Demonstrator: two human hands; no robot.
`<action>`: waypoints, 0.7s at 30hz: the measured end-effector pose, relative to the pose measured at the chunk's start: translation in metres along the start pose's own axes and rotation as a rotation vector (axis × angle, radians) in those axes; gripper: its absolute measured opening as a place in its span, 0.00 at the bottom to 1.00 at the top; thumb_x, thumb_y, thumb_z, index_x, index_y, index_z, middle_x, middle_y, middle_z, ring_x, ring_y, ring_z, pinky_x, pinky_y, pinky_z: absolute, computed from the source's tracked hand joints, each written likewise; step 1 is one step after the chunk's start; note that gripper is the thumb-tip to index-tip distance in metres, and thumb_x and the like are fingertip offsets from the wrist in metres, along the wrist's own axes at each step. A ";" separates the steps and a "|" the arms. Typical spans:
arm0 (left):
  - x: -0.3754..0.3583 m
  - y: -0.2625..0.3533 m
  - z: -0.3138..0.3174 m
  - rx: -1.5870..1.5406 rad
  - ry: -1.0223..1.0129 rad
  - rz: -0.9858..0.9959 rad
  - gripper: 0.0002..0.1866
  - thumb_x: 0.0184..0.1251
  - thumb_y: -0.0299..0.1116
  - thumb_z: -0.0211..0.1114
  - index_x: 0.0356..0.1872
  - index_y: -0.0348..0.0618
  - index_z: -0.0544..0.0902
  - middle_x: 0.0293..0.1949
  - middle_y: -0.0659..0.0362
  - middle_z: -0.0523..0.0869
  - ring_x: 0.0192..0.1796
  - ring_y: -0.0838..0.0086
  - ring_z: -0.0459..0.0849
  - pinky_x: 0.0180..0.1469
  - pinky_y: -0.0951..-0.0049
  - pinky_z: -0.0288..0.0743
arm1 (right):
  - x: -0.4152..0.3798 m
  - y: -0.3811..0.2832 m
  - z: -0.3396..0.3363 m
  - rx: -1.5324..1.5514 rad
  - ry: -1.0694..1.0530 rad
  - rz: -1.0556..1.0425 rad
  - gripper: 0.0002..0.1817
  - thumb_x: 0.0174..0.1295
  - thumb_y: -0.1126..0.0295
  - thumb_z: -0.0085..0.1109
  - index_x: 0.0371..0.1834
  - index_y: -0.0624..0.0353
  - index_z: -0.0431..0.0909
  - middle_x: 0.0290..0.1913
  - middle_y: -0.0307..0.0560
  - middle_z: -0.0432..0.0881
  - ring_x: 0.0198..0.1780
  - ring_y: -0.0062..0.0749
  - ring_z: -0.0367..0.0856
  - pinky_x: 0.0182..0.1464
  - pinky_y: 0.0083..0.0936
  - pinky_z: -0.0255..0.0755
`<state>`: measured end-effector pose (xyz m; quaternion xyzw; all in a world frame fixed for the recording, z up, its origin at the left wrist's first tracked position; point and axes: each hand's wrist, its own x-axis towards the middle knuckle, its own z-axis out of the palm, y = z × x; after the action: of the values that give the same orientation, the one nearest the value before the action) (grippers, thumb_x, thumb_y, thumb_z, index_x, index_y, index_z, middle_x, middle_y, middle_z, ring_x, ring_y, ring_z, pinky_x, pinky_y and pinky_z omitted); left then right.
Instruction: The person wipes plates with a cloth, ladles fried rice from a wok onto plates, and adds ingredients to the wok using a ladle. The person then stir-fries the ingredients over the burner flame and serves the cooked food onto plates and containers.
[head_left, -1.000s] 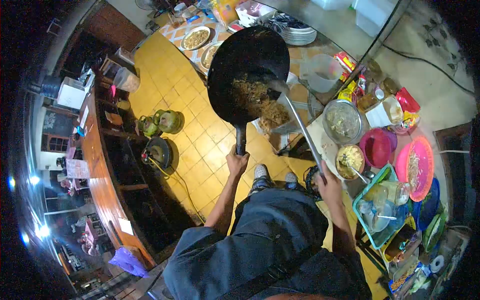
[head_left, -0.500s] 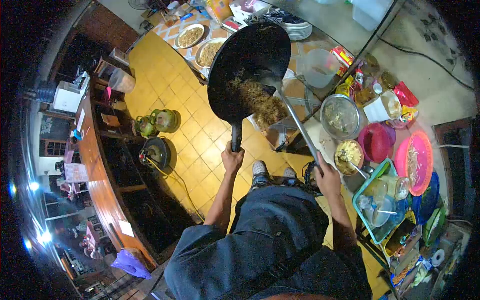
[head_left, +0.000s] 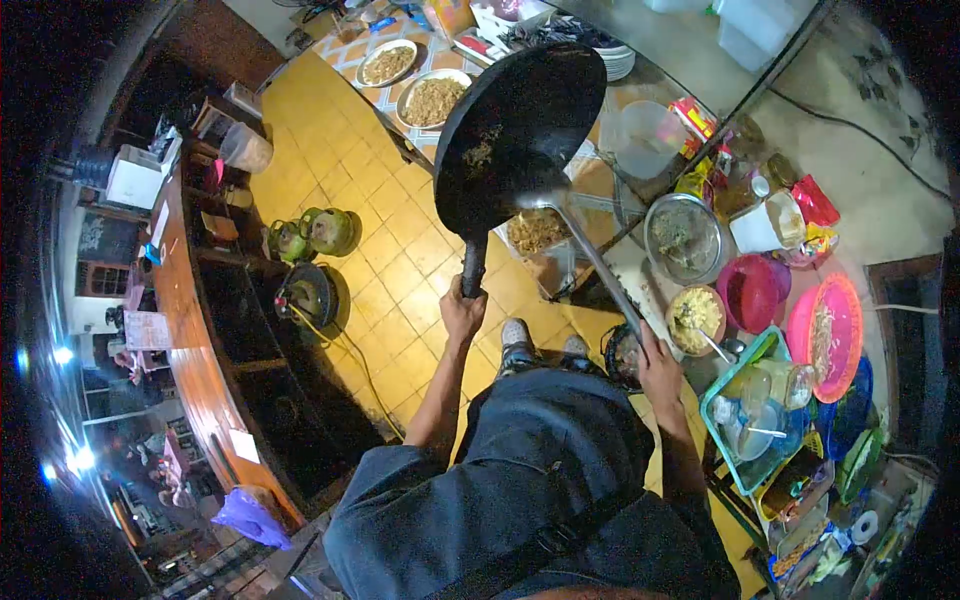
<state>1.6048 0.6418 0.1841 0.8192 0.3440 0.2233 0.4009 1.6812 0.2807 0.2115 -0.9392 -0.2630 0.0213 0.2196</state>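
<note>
My left hand (head_left: 462,310) is clamped on the handle of the wok (head_left: 518,130), tilted above the container of noodles (head_left: 537,230); my right hand (head_left: 658,362) grips the spatula (head_left: 590,250). The wok looks heavy and rigid (best held at the handle's end).

Black wok (head_left: 515,135), steeply tilted and nearly empty, long metal spatula (head_left: 590,255) at its lower rim.

- Floor (head_left: 350,170): square yellow tiles, glossy.
- Long wooden counter (head_left: 195,370): brown, along the left side.
- Two green gas cylinders (head_left: 312,234): standing on the floor beside the counter.
- Bright lamps (head_left: 62,356): far left, dim surroundings.
</note>
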 end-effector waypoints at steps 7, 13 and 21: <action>0.002 0.009 -0.012 -0.011 0.037 0.040 0.13 0.44 0.28 0.63 0.35 0.39 0.77 0.18 0.50 0.76 0.20 0.64 0.75 0.28 0.68 0.71 | -0.001 -0.017 -0.013 0.193 0.004 0.056 0.29 0.58 0.68 0.54 0.66 0.50 0.62 0.44 0.60 0.76 0.43 0.54 0.77 0.43 0.40 0.71; -0.010 0.015 -0.011 0.044 -0.092 -0.054 0.16 0.42 0.30 0.64 0.36 0.37 0.77 0.15 0.52 0.73 0.17 0.68 0.73 0.25 0.68 0.69 | 0.039 -0.035 0.032 0.233 0.119 -0.154 0.28 0.58 0.69 0.54 0.64 0.57 0.63 0.45 0.60 0.78 0.43 0.54 0.78 0.43 0.38 0.73; -0.005 0.021 -0.021 0.039 -0.092 -0.128 0.17 0.41 0.29 0.64 0.37 0.37 0.78 0.15 0.54 0.73 0.17 0.73 0.72 0.24 0.70 0.68 | 0.006 0.002 0.029 0.312 0.173 -0.164 0.28 0.57 0.72 0.56 0.63 0.59 0.65 0.34 0.57 0.79 0.31 0.46 0.79 0.34 0.34 0.73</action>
<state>1.5959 0.6391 0.2128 0.8126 0.3811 0.1527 0.4137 1.6826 0.2933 0.1846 -0.8676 -0.3121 -0.0368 0.3854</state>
